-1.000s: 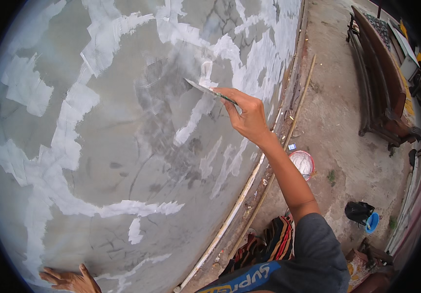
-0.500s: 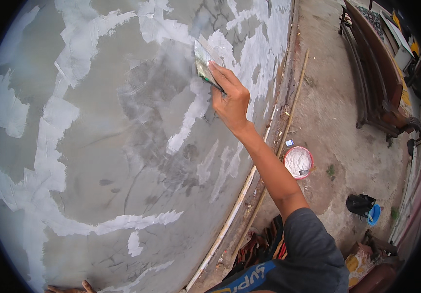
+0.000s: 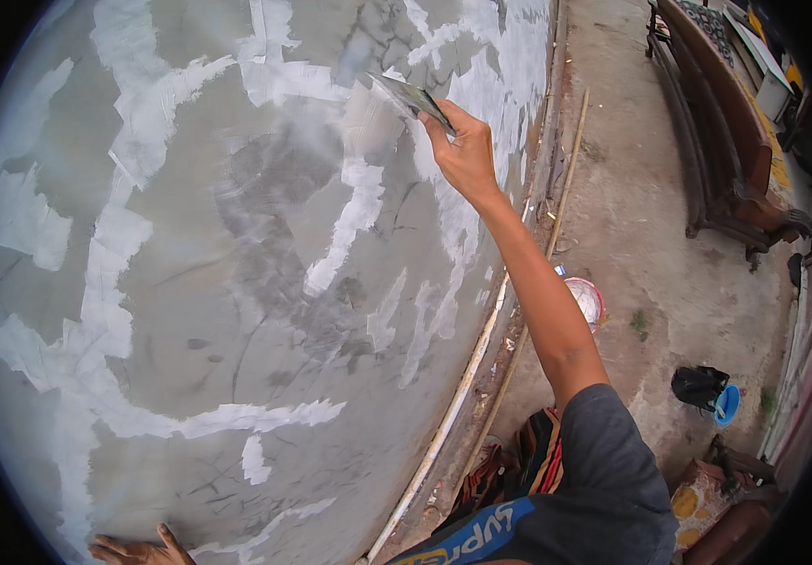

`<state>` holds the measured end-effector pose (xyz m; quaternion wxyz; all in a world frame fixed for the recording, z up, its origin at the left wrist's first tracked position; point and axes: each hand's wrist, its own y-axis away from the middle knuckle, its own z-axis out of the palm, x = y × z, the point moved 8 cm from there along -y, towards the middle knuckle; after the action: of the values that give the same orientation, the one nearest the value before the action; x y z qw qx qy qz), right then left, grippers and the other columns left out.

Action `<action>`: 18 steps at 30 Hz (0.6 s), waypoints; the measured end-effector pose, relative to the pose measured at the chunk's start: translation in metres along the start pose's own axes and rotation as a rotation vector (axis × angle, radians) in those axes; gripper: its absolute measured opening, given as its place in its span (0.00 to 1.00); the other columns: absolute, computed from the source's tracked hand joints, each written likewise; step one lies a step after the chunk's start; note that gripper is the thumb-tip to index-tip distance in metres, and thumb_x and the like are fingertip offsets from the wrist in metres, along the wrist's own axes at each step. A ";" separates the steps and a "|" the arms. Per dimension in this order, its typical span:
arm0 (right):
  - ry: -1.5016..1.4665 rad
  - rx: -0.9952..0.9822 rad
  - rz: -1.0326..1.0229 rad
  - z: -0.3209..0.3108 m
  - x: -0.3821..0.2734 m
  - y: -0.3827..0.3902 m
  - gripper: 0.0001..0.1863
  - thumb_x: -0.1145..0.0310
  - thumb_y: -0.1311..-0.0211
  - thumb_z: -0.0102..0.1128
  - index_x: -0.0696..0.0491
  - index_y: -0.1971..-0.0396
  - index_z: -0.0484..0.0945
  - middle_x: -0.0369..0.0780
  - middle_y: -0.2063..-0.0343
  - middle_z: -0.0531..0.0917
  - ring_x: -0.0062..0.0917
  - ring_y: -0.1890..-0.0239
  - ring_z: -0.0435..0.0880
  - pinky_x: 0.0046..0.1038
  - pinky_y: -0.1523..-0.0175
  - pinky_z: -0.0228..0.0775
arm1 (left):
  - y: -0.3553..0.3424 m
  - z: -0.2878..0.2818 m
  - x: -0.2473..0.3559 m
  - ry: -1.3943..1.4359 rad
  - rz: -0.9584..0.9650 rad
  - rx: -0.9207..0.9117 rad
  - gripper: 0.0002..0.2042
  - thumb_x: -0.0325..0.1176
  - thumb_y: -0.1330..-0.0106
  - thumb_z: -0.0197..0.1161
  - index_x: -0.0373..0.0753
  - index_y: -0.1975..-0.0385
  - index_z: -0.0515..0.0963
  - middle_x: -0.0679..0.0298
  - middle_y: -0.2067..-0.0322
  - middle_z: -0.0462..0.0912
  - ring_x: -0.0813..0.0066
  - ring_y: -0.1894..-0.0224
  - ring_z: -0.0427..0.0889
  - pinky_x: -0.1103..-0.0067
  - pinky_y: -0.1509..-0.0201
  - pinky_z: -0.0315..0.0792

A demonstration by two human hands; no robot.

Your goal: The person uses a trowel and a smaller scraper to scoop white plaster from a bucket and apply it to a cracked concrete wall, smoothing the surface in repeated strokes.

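My right hand (image 3: 462, 141) grips a flat metal putty knife (image 3: 409, 100), its blade against the upper grey wall (image 3: 178, 297) over a fresh white filler stroke (image 3: 352, 217). Jagged white filler patches (image 3: 128, 132) cross the wall, with darker smudges and cracks among them. My left hand (image 3: 140, 551) lies at the wall's lower left with fingers spread, partly cut off by the rim of the view.
A white pipe (image 3: 439, 433) and a pole (image 3: 568, 179) run along the wall's foot. On the concrete ground stand a bucket of white paste (image 3: 587, 297), partly behind my forearm, a black bag (image 3: 698, 386) by a blue bucket (image 3: 727, 405), and a wooden bench (image 3: 731, 141).
My right hand with the putty knife has moved upward along the wall, and the blade has changed angle. The white stroke beneath it is longer at the top. My left hand remains low left.
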<state>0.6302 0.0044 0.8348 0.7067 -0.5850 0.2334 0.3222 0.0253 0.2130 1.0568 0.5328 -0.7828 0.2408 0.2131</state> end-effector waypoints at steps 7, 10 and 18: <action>0.041 -0.070 -0.041 0.012 -0.036 0.032 0.10 0.79 0.37 0.58 0.59 0.58 0.84 0.42 0.60 0.87 0.28 0.61 0.87 0.24 0.56 0.75 | -0.003 -0.008 0.006 0.077 -0.044 0.022 0.62 0.81 0.45 0.41 0.18 0.32 0.50 0.34 0.29 0.45 0.27 0.28 0.39 0.33 0.36 0.37; 0.036 -0.221 -0.067 0.021 -0.054 0.062 0.12 0.82 0.38 0.58 0.57 0.56 0.84 0.42 0.58 0.87 0.29 0.60 0.87 0.24 0.55 0.76 | -0.003 -0.011 0.008 0.094 -0.071 0.003 0.63 0.82 0.46 0.41 0.19 0.32 0.48 0.32 0.29 0.43 0.27 0.28 0.38 0.33 0.36 0.36; 0.001 -0.092 0.252 -0.008 -0.016 0.055 0.10 0.77 0.36 0.59 0.58 0.57 0.84 0.43 0.62 0.87 0.21 0.63 0.85 0.24 0.58 0.75 | 0.001 0.003 -0.001 0.036 -0.072 -0.120 0.64 0.82 0.47 0.42 0.22 0.29 0.42 0.27 0.31 0.37 0.28 0.28 0.36 0.34 0.35 0.35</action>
<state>0.5794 -0.0005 0.8074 0.6329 -0.5830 0.2904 0.4185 0.0232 0.2158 1.0557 0.4880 -0.8250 0.2087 0.1939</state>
